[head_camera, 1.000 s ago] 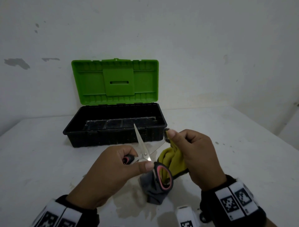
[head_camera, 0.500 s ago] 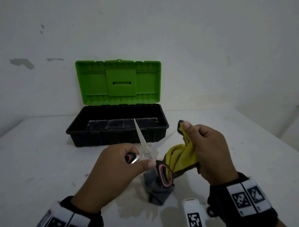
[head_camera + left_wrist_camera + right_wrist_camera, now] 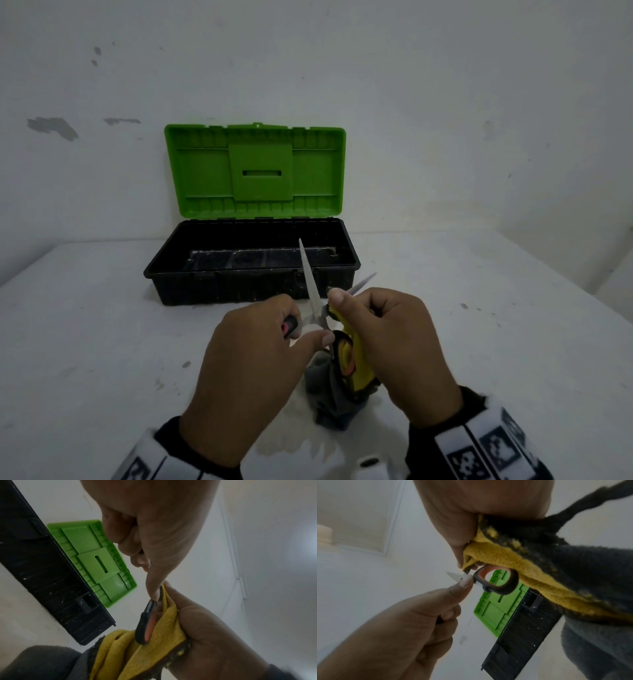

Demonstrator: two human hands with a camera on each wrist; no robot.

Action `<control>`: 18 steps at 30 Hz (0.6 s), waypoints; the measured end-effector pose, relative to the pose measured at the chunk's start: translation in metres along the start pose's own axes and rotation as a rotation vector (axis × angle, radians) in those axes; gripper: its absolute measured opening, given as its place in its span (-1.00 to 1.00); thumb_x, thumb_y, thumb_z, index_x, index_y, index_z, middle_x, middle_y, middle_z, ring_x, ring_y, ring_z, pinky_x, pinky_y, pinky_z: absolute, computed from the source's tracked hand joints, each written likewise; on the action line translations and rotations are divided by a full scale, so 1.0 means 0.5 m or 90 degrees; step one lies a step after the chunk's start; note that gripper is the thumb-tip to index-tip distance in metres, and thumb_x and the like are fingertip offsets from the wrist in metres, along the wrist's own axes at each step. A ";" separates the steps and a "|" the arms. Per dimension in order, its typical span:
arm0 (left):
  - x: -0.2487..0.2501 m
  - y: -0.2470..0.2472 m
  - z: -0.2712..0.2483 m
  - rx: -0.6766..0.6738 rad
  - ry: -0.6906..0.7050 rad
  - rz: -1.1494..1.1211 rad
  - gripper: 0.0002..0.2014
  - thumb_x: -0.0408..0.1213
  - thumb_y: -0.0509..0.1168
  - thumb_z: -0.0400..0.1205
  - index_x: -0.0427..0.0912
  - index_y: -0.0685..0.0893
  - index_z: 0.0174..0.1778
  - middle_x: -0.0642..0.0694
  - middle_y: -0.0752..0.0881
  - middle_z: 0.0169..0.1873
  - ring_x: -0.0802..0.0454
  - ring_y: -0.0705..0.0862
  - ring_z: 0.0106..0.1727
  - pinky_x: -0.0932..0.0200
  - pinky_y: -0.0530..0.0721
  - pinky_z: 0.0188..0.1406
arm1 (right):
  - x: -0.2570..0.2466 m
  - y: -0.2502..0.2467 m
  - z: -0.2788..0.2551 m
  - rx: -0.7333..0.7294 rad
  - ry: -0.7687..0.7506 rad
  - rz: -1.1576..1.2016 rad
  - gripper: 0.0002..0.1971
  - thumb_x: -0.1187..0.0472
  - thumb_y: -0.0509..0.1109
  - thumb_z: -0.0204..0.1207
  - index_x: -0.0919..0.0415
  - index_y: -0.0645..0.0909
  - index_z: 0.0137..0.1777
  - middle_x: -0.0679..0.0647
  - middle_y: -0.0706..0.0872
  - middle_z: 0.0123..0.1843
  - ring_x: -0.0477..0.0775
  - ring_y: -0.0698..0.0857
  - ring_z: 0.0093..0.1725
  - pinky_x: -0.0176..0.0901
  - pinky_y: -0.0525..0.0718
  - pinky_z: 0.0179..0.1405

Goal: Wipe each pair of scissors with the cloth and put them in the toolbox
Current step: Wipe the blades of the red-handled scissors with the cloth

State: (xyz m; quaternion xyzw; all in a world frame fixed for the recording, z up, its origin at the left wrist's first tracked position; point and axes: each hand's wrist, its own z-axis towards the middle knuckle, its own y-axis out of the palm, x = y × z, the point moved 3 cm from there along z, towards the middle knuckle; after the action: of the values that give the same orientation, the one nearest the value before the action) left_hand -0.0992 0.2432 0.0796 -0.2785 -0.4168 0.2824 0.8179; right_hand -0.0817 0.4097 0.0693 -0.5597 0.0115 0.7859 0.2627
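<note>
Both hands grip: left hand (image 3: 253, 359) holds opened scissors (image 3: 313, 298), right hand (image 3: 394, 346) bunches cloth (image 3: 358, 363) hiding one blade's base.

Toolbox (image 3: 251, 270) sits on table (image 3: 85, 342), lid (image 3: 255, 171) up behind it against wall. In front: left hand (image 3: 253, 370) left, right hand (image 3: 394, 349) right, scissors (image 3: 313, 301) between them, cloth (image 3: 354, 356) under right hand, hanging to table.

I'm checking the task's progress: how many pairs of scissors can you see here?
1: the scissors are held open by the left hand while the right hand wipes with the cloth. The toolbox shows none; others may be hidden.
</note>
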 end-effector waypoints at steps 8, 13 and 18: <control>-0.001 -0.004 -0.005 0.016 0.004 0.012 -0.61 0.23 0.49 0.31 0.07 0.49 -0.43 0.15 0.46 -0.61 0.24 0.43 -0.54 0.39 0.26 -0.54 | 0.005 -0.003 -0.003 0.044 -0.006 -0.014 -0.51 -0.12 0.50 0.48 0.15 0.53 -0.55 -0.01 0.55 -0.60 -0.18 0.48 -0.57 -0.41 0.55 -0.49; -0.008 -0.011 -0.004 0.013 0.003 0.001 -0.60 0.27 0.46 0.28 0.06 0.51 -0.45 0.14 0.46 -0.62 0.23 0.45 -0.55 0.41 0.29 -0.56 | 0.013 -0.028 0.021 0.100 0.025 0.017 -0.43 -0.14 0.53 0.46 0.25 0.48 -0.57 0.09 0.55 -0.61 0.28 0.69 -0.41 0.10 0.73 -0.31; -0.014 -0.014 -0.002 -0.003 -0.033 -0.048 -0.58 0.21 0.54 0.26 0.06 0.47 -0.49 0.10 0.44 -0.63 0.19 0.42 -0.56 0.37 0.36 -0.56 | 0.008 -0.018 0.015 0.064 0.023 0.041 -0.44 -0.11 0.53 0.48 0.27 0.48 -0.57 0.14 0.55 -0.60 0.12 0.57 -0.53 -0.01 0.66 -0.41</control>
State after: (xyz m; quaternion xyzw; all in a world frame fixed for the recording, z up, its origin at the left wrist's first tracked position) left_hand -0.1000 0.2333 0.0805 -0.2569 -0.4491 0.2574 0.8161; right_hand -0.0856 0.4215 0.0709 -0.5591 0.0734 0.7822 0.2648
